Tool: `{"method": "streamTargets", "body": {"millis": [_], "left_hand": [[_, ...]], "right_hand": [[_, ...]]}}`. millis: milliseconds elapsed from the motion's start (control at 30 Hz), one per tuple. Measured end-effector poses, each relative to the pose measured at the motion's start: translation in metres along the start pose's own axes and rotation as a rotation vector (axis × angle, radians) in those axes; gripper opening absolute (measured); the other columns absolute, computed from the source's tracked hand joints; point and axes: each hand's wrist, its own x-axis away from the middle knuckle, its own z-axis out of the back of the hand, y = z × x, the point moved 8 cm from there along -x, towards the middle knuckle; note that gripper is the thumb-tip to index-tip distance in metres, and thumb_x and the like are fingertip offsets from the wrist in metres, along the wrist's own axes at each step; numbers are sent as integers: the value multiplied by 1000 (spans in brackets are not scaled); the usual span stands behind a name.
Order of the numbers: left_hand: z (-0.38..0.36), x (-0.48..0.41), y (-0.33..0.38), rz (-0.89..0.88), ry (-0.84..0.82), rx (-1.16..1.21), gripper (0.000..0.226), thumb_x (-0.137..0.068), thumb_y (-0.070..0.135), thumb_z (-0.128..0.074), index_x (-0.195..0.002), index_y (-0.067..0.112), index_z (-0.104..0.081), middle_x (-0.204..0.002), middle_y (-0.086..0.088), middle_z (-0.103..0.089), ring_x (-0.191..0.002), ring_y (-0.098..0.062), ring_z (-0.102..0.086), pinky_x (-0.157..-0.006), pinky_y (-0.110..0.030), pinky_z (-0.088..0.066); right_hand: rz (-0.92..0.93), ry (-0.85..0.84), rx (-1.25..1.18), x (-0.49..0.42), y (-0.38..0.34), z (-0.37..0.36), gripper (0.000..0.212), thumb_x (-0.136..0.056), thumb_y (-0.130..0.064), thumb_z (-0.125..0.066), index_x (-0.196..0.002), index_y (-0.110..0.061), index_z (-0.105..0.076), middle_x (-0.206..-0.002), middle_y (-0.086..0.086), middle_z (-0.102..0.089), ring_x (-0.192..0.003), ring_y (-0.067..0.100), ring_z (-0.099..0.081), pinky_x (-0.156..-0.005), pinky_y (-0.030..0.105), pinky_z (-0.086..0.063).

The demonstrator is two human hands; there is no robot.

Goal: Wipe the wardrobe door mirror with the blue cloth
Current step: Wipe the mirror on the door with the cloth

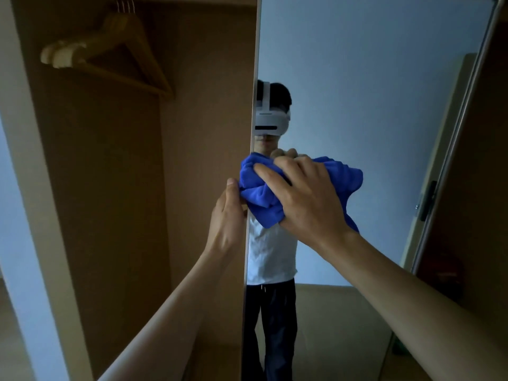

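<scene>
The wardrobe door mirror [371, 105] fills the right half of the view and reflects a person in a white shirt and dark trousers. My right hand [305, 193] presses a bunched blue cloth [261, 191] flat against the glass near the mirror's left edge, at about chest height. My left hand [228, 215] grips the door's left edge just beside the cloth, thumb up, its fingers wrapped behind the edge and hidden.
The open wardrobe interior [137, 174] lies to the left, with brown walls. Several wooden hangers [110, 48] hang at its upper left. A white frame post [30, 174] runs down the far left. A dark hinge or handle [427, 200] sits on the mirror's right frame.
</scene>
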Motion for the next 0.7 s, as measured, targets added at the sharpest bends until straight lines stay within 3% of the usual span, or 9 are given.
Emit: {"method": "streamTargets", "body": {"millis": [133, 300, 367, 500, 633, 700], "left_hand": [[7, 11, -32, 66, 1, -3, 54, -109, 51, -25, -107, 32, -75, -105, -3, -78, -104, -16, -74, -99, -46, -55], [15, 24, -70, 158, 11, -62, 60, -110, 50, -22, -115, 18, -73, -105, -7, -78, -101, -16, -74, -96, -40, -57], [19, 33, -88, 183, 15, -80, 62, -110, 49, -21, -112, 18, -74, -101, -5, -79, -98, -13, -75, -92, -35, -57], [26, 58, -129, 262, 22, -46, 64, -110, 50, -21, -109, 16, -76, -103, -7, -79, -101, -18, -75, -95, -40, -56], [32, 69, -155, 321, 74, -1, 58, -103, 59, -28, -91, 36, -81, -100, 1, -80, -99, -12, -75, -87, -31, -55], [35, 74, -169, 332, 94, -15, 58, -104, 57, -30, -97, 27, -79, -101, -2, -79, -100, -16, -75, -93, -39, -57]], "right_hand": [[-5, -6, -7, 29, -17, -15, 51, -86, -17, -63, -136, -19, -57, -122, 10, -62, -97, 32, -56, -84, 46, -41], [-13, -53, -32, 72, -39, -36, 44, -93, -25, -59, -137, -20, -58, -125, 11, -61, -100, 32, -56, -89, 47, -42], [-24, -74, -50, 89, -48, -44, 43, -95, -28, -56, -138, -20, -58, -123, 11, -62, -100, 32, -56, -90, 47, -43], [-49, -89, -53, 120, -63, -58, 44, -97, -32, -60, -140, -21, -57, -121, 11, -63, -98, 32, -57, -91, 46, -43], [-66, -92, -59, 148, -77, -71, 47, -95, -28, -66, -141, -22, -57, -121, 10, -63, -99, 30, -55, -92, 45, -41], [-51, -115, -46, 167, -86, -82, 49, -93, -29, -70, -141, -23, -58, -121, 9, -64, -98, 29, -53, -92, 43, -41]]}}
